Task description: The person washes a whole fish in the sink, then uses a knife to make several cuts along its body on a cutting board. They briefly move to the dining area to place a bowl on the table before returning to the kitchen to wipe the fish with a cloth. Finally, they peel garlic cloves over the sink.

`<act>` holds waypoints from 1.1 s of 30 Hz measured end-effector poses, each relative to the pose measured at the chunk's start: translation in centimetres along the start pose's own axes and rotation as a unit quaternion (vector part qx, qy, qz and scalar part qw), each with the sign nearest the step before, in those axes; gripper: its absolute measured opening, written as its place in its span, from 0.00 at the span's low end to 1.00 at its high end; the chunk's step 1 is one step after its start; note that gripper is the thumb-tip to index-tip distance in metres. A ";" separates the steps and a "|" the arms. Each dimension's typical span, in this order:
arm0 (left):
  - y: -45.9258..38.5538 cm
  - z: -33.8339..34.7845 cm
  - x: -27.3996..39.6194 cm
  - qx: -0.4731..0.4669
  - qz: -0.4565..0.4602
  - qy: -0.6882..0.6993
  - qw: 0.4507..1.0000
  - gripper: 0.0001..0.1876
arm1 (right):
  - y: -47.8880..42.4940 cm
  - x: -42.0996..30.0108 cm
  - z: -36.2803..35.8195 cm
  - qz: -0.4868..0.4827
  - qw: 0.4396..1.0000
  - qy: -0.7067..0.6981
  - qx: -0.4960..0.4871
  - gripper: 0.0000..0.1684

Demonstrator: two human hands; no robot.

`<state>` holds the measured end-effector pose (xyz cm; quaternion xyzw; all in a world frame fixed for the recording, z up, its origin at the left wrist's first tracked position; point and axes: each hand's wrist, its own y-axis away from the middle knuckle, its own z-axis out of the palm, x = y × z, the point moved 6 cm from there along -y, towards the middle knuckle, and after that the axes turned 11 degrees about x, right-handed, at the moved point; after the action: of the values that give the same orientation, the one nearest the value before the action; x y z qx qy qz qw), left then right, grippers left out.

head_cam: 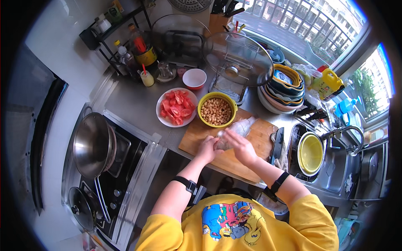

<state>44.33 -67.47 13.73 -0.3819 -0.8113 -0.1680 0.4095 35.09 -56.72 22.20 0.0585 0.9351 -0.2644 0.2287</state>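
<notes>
A pale, silvery fish point(243, 125) lies aslant on the wooden cutting board point(259, 138), its narrow end pointing to the far right. My left hand point(208, 148) grips the nearer end, fingers curled around it. My right hand point(240, 146) is laid over the fish's middle, its fingers stretched out and close together. Those fingers hide part of the body, and whether they pinch anything cannot be made out. Touching the board's far edge is a yellow plastic basket point(235, 105) of chickpea-like legumes point(216, 111). To its left stands a white plate point(160, 117) of cut tomatoes point(177, 106).
A cleaver-like knife point(277, 142) lies at the board's right edge, beside a cloth point(281, 161). The sink point(337, 175) holds a yellow basin point(311, 153). Left, a steel wok point(92, 144) sits on the gas hob point(125, 182). A glass lid point(237, 59) stands behind.
</notes>
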 end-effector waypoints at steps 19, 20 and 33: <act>0.0 0.2 -0.8 -0.016 -0.014 0.043 0.999 0.31 | 0.5 2.9 3.0 -0.026 0.991 0.091 -0.097 0.32; 0.0 0.2 -0.6 -0.021 -0.016 0.042 0.999 0.31 | 0.1 3.2 3.1 -0.020 0.988 0.099 -0.118 0.32; 0.0 0.3 -0.5 -0.023 -0.025 0.040 0.999 0.34 | 1.2 10.5 -0.5 0.169 0.983 0.067 0.031 0.30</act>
<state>44.36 -67.50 13.12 -0.3640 -0.7996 -0.2122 0.4280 25.88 -55.53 17.19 0.2404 0.9164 -0.2460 0.2049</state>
